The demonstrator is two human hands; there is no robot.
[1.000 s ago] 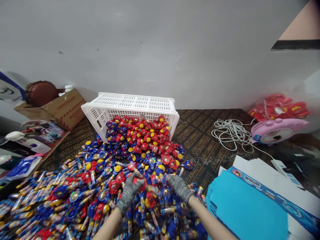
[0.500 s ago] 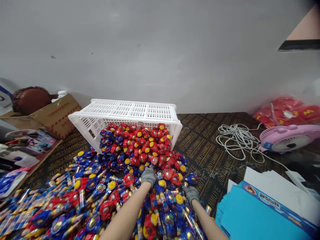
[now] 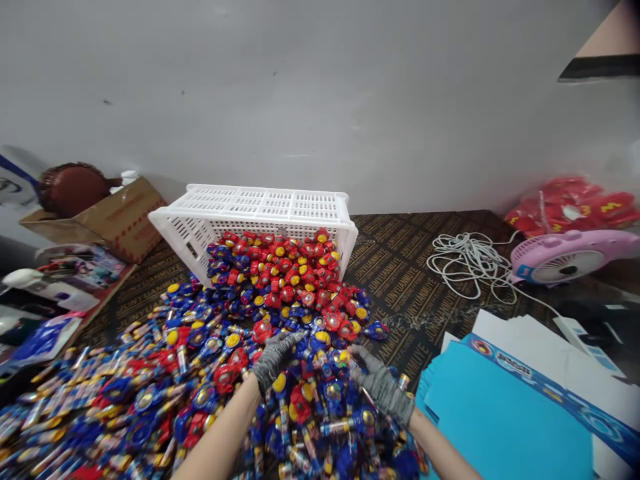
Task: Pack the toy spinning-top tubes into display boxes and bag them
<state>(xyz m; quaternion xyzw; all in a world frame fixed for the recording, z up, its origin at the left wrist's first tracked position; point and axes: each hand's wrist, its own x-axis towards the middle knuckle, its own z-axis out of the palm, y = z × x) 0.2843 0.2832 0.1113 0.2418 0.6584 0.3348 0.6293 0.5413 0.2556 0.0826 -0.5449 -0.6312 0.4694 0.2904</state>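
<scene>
Dark lettered board [image 3: 400, 267] forms the work surface, with a plain grey wall [image 3: 320, 100] behind it. Clock directions are taken from the gap between the hands.

Nearest, at six o'clock, small red, blue and yellow plastic toys [image 3: 333, 393] lie in a loose heap, which runs round through nine to twelve.

Left hand [image 3: 277, 357], gloved in grey, enters from between seven and eight. Its fingers reach over the toys; whether they grip one cannot be told. Right hand [image 3: 383, 387], likewise gloved, enters from four, fingers parted, with no toy visibly grasped. Toys lie directly between the two sets of fingertips and beyond them at twelve. Facing inward, the hands appear set to enclose toys from both sides.

Between three and four, blue sheets [image 3: 505, 407] lie stacked beside the heap.

Farther off, at eleven, a white crate [image 3: 270, 202] rests on its side, mouth towards the person, presumably so the toys spill within reach. At two are a tangled white cord [image 3: 465, 263] and a pink fan [image 3: 565, 257]; at ten, a cardboard carton [image 3: 123, 217].
</scene>
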